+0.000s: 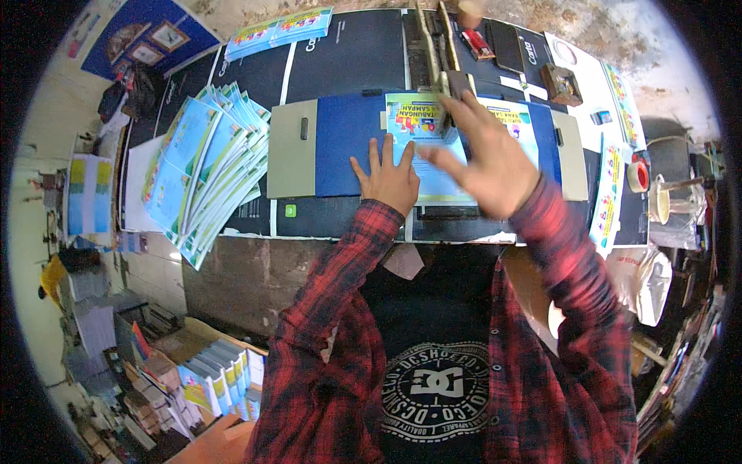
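Two printed panels (408, 122), light blue with yellow bands and colourful artwork, lay side by side on one blue board (338, 151) around the frame's upper centre. One left hand (392, 184) rested flat, fingers spread, clutching nothing. One right hand (498, 166), blurred, had splayed, unclenched fingers over the panels; whether it touched them could not be told. One fanned pile (205, 162) of similar prints sat at left, one neater pile (278, 32) at upper left.

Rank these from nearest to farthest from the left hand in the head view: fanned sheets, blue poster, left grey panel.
From the left hand:
1. Left grey panel: just to its left.
2. Fanned sheets: farther left.
3. Blue poster: far upper left.
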A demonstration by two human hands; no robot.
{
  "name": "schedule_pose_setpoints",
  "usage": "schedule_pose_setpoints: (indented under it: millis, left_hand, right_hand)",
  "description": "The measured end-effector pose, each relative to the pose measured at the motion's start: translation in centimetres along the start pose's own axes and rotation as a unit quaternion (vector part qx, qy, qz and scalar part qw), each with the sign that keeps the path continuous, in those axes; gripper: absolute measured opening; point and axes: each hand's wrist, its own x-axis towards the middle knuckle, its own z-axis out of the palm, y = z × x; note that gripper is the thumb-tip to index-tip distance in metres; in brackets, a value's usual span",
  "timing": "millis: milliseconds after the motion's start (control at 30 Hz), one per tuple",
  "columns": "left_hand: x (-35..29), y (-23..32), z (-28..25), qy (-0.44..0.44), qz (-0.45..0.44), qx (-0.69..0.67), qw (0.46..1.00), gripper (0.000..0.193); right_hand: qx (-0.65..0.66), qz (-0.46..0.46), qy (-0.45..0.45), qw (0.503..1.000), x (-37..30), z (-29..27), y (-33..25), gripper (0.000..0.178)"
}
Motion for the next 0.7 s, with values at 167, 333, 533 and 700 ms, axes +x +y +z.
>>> schedule_pose_setpoints:
  millis: [167, 333, 533, 700]
  left_hand:
    - [1.0, 0.8, -0.6, -0.022, -0.016, -0.006, 1.000, 0.052]
    - [1.8, -0.3, 0.5, 0.093, -0.085, -0.070, 0.990, 0.053]
    - [4.4, -4.5, 2.0, -0.034, -0.289, -0.626, 0.723, 0.028]
    - [4.6, -8.3, 0.0, -0.104, -0.317, -0.633, 0.698, 0.042]
  right_hand:
    - [0.068, -0.059, -0.085, 0.992, 4.3, -4.4, 4.2, 0.052]
    - [-0.124, 0.043, 0.137, 0.982, -1.5, 2.1, 13.6, 0.067]
    - [-0.183, 0.161, 0.087, 0.966, -9.4, 9.6, 16.3, 0.083]
    - [-0.140, 0.111, 0.102, 0.979, -7.5, 11.2, 13.8, 0.077]
